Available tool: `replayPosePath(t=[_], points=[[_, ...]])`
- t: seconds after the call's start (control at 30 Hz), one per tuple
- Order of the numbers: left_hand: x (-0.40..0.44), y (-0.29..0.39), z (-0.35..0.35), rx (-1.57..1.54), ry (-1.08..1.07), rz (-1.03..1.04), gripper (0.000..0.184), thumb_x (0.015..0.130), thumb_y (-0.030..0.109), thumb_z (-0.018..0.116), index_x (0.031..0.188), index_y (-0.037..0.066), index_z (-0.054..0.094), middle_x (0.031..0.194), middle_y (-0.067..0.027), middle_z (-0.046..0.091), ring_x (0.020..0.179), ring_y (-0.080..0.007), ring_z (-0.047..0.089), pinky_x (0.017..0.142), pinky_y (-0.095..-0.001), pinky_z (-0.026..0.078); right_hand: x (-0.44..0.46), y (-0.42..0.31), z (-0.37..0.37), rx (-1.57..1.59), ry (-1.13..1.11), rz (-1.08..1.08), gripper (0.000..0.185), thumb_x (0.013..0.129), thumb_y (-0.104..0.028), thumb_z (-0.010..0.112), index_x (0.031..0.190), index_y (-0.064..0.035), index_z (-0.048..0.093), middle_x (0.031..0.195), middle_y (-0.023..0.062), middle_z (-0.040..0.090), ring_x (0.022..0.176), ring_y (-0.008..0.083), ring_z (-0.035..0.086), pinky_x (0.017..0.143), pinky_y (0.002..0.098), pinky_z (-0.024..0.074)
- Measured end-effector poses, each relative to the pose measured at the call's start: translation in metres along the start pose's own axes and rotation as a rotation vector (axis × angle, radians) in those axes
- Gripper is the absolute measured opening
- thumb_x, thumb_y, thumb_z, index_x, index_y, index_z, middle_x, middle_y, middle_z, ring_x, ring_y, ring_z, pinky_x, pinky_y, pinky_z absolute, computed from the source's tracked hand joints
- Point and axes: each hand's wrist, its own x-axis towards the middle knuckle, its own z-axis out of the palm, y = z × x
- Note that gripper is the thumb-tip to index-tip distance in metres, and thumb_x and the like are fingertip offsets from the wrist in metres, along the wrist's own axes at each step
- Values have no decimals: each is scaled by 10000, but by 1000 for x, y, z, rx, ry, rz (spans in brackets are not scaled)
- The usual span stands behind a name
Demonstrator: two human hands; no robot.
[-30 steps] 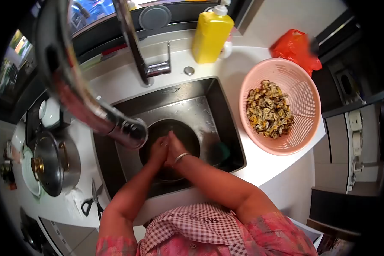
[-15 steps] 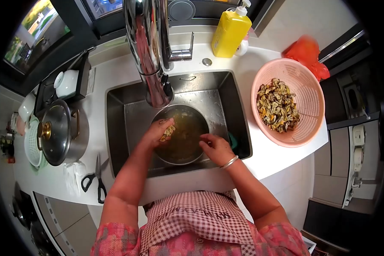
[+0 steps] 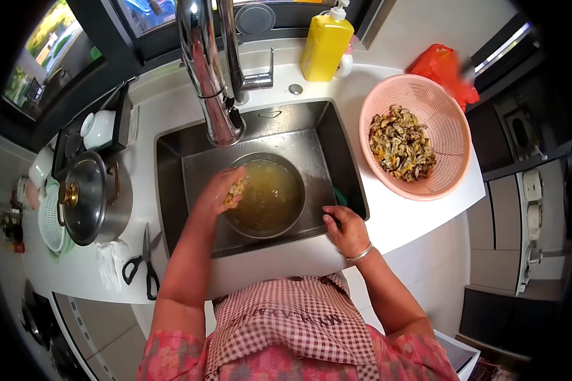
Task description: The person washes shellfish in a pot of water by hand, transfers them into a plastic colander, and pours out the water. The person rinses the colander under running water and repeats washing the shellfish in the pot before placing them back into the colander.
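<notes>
My left hand (image 3: 222, 190) is cupped around a small clump of shellfish meat (image 3: 236, 190), over the left rim of a round metal bowl (image 3: 302, 206). Cloudy yellowish water fills the bowl, which sits in the steel sink (image 3: 200, 166). At the sink's front right edge is my right hand (image 3: 347, 232), its fingers apart and curled, with nothing in them. A pink colander (image 3: 454, 149) on the counter to the right holds a heap of shellfish meat (image 3: 401, 145).
The tall faucet (image 3: 213, 95) rises behind the sink. A yellow pump bottle (image 3: 326, 47) and a red plastic bag (image 3: 442, 70) stand at the back right. On the left are a lidded pot (image 3: 95, 200), black scissors (image 3: 145, 263) and a green basket (image 3: 51, 219).
My hands, together over the bowl at first, have parted. My left hand has come up with shellfish meat and moved left; my right hand has moved right to the sink's edge.
</notes>
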Motion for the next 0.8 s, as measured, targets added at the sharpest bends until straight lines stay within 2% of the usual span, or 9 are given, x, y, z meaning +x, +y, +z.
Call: replayPosePath(t=[0.13,0.23,0.33,0.43,0.5,0.57,0.63,0.73,0.8], points=[[18,-31,-7,252,163,-70,291,937,392,694,913,122,589,693,-8,528,448,-110,445,352,-230,263,-3,-5,3,-23,-9,95,204,940,-211,638,1025,-43,716,1001,156,723,950,344,686,839,400,552],[18,-24,-1,160,1,-87,290,929,392,681,932,116,592,688,-14,540,464,-115,481,357,-251,302,1,-6,7,-200,-205,138,408,996,-406,506,1023,-68,733,985,149,728,963,329,683,855,419,541],[4,14,65,73,1,-1,299,934,389,672,924,102,588,698,-20,549,483,-119,497,367,-256,317,4,-10,6,-307,-293,238,508,1006,-502,440,1007,-93,743,988,143,733,968,321,683,861,424,535],[-6,70,150,11,-238,219,266,946,398,671,931,144,593,743,-17,577,483,-115,501,375,-250,322,9,-22,-6,-315,-400,303,545,1011,-514,414,980,-75,735,948,161,732,952,331,687,856,425,536],[-22,112,217,57,-294,272,323,938,436,673,1001,128,601,765,-17,583,525,-114,533,415,-250,363,7,-19,-3,-312,-377,295,551,1011,-518,409,972,-75,733,940,166,731,949,335,688,854,426,536],[-7,134,267,149,-405,343,469,930,472,671,1188,87,596,977,-76,636,761,-167,642,565,-303,517,7,-19,-3,-307,-365,286,554,1013,-520,402,967,-76,731,935,169,729,944,340,688,851,429,537],[10,146,312,165,-427,275,617,931,474,669,1349,43,527,1244,-144,590,1046,-230,638,784,-388,579,7,-20,-5,-299,-358,288,556,1015,-519,395,964,-77,729,933,171,728,937,345,689,846,432,538],[24,155,338,302,-250,165,669,941,458,661,1409,14,486,1393,-174,506,1226,-260,559,957,-436,539,5,-14,0,-314,-334,280,563,1015,-519,388,950,-73,725,931,177,726,927,352,691,840,439,538],[30,145,317,279,-382,269,627,949,432,660,1385,10,503,1355,-167,538,1202,-257,579,912,-413,548,6,-13,-3,-324,-369,297,563,1008,-527,395,945,-74,725,931,178,726,926,351,691,839,441,539]])
